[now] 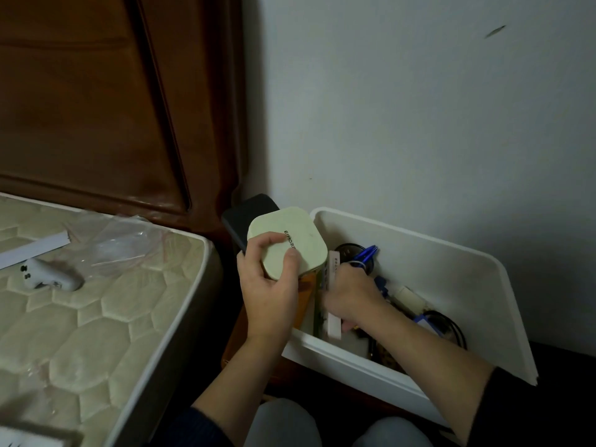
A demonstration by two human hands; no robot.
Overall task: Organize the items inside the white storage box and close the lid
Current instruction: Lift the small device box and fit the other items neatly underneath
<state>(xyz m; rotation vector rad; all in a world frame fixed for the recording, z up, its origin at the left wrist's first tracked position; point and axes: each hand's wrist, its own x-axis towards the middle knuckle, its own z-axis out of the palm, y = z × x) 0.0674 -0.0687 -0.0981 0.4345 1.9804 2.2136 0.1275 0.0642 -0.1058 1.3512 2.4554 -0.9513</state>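
The white storage box stands open by the wall, with no lid on it. My left hand grips a pale green rounded-square device over the box's left rim. Reaching inside the box, my right hand holds a slim white rectangular package upright near the left wall. Blue-handled pliers or clips, a white plug, black cables and an orange box lie in the box. A lid is nowhere in view.
A dark flat object leans behind the green device. To the left is a quilted mattress carrying a white game controller, a clear plastic bag and a white strip. A wooden headboard rises behind; my knees are below.
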